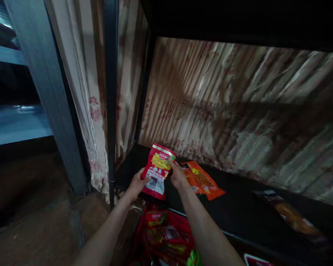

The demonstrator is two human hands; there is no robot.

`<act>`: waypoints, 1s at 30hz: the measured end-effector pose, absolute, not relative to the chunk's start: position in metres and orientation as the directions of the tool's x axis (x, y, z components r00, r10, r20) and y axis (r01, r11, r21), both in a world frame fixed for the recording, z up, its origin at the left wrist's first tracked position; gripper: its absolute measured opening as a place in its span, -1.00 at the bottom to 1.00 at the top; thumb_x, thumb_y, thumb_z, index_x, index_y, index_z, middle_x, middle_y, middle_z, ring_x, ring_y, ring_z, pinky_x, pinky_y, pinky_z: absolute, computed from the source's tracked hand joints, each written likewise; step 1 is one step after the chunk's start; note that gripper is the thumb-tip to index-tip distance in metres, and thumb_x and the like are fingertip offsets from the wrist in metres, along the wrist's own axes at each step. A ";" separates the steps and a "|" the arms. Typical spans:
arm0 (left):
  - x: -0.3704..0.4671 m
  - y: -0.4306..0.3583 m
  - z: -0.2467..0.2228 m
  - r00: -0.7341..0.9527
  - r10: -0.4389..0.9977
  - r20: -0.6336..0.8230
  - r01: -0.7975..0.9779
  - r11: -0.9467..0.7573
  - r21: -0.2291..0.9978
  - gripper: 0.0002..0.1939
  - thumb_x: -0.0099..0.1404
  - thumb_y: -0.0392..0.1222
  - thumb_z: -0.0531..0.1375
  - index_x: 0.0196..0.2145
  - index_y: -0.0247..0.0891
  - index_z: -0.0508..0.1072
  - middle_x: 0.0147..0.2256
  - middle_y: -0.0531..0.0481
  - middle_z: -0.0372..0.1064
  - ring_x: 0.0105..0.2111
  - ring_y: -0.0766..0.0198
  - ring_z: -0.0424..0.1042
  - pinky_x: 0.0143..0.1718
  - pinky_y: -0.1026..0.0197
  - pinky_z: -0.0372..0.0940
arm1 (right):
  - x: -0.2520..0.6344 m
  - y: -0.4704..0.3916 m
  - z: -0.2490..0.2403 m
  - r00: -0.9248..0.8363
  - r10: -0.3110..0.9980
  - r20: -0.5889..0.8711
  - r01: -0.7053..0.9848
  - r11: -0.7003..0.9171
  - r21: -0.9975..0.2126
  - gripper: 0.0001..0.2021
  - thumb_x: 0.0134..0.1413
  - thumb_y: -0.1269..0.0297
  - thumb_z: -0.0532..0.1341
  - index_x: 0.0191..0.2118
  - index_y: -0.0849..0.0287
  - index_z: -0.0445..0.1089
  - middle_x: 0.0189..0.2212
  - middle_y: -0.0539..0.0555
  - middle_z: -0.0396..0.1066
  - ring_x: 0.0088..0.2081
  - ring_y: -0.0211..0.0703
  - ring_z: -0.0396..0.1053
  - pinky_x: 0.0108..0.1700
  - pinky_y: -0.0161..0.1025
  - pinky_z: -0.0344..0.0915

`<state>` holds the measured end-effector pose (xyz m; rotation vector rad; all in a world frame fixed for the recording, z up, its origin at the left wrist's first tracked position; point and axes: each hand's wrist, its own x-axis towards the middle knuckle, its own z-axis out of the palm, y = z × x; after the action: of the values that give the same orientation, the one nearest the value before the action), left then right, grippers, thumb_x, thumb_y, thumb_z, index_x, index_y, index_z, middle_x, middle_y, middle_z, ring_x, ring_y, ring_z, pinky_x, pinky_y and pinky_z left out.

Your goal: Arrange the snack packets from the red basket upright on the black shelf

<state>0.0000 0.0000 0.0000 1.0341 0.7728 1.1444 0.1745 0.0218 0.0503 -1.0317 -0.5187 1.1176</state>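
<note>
Both hands hold a red snack bag (158, 170) with a silver top strip and yellow food pictured on it. My left hand (137, 184) grips its left edge, thumb on the front. At the upper right edge, my right hand (178, 174) is closed on the same bag. The bag is tilted upright over the left end of a black shelf (233, 210). Just right of my right hand, an orange snack bag (202, 180) lies on the shelf. Below my forearms stands a red basket (180, 211) with several snack packets (166, 234) in it.
A long packet (296, 216) lies farther right on the shelf. Striped, wrinkled sheeting (211, 103) covers the back and left side. A dark post (111, 99) stands at the shelf's left corner, with a grey metal beam (52, 96) beyond it. Another shelf (252, 22) hangs overhead.
</note>
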 end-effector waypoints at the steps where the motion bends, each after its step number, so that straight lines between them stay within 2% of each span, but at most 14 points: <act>1: 0.000 0.001 0.000 0.297 0.954 0.032 -0.329 0.071 0.942 -0.42 -0.02 -0.04 0.34 -0.05 -0.32 0.38 -0.27 -0.06 0.50 -0.32 0.17 0.44 -0.27 0.19 0.30 | 0.177 0.028 0.053 0.412 0.900 -0.140 -0.472 0.080 -0.878 -0.81 -0.27 0.36 0.40 -0.47 0.12 0.38 -0.55 -0.04 0.53 -0.48 -0.16 0.48 -0.37 -0.24 0.44; 6: 0.002 0.003 0.003 0.348 0.937 0.017 -0.362 0.118 0.925 -0.53 0.05 0.10 0.31 -0.16 -0.27 0.47 -0.20 -0.08 0.50 -0.22 0.14 0.45 -0.15 0.16 0.29 | 0.185 0.049 0.063 0.438 0.889 -0.132 -0.445 0.087 -0.891 -0.86 -0.25 0.38 0.37 -0.51 0.12 0.39 -0.60 -0.07 0.50 -0.54 -0.18 0.45 -0.38 -0.24 0.43; 10: 0.004 0.003 0.011 0.199 0.977 -0.071 -0.422 0.151 0.894 -0.50 0.03 0.18 0.29 -0.20 -0.24 0.50 -0.30 -0.05 0.52 -0.25 0.15 0.47 -0.18 0.17 0.30 | 0.179 0.050 0.066 0.408 0.904 -0.123 -0.420 0.066 -0.905 -0.86 -0.27 0.37 0.39 -0.48 0.14 0.43 -0.58 -0.06 0.51 -0.56 -0.20 0.43 -0.40 -0.25 0.42; 22: 0.009 0.007 0.039 0.085 0.996 0.034 -0.579 0.022 0.815 -0.55 -0.01 0.13 0.33 -0.29 -0.28 0.53 -0.40 -0.01 0.51 -0.43 0.24 0.45 -0.36 0.23 0.30 | 0.163 0.010 0.097 0.331 0.943 -0.039 -0.319 0.073 -0.945 -0.71 -0.39 0.15 0.46 -0.45 0.15 0.48 -0.54 0.01 0.54 -0.45 -0.09 0.49 -0.34 -0.19 0.42; 26: 0.007 0.001 0.046 0.046 0.999 0.009 -0.584 0.020 0.811 -0.54 -0.03 0.15 0.33 -0.33 -0.30 0.53 -0.43 -0.02 0.51 -0.43 0.22 0.46 -0.40 0.24 0.29 | 0.156 -0.009 0.106 0.333 0.943 -0.022 -0.287 0.079 -0.955 -0.67 -0.40 0.10 0.46 -0.45 0.15 0.48 -0.55 -0.01 0.53 -0.44 -0.09 0.49 -0.32 -0.18 0.41; 30: 0.008 -0.005 0.051 0.032 0.999 -0.027 -0.631 0.041 0.775 -0.54 -0.06 0.15 0.34 -0.36 -0.32 0.52 -0.44 -0.05 0.50 -0.41 0.19 0.47 -0.38 0.23 0.29 | 0.153 -0.026 0.108 0.282 0.959 -0.017 -0.281 0.066 -0.958 -0.69 -0.33 0.07 0.44 -0.42 0.11 0.47 -0.47 -0.01 0.55 -0.39 -0.09 0.49 -0.31 -0.18 0.39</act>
<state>0.0080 -0.0051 0.0511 0.6800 0.6976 1.4167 0.1535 -0.0260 0.1083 -1.0992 -0.8032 1.1054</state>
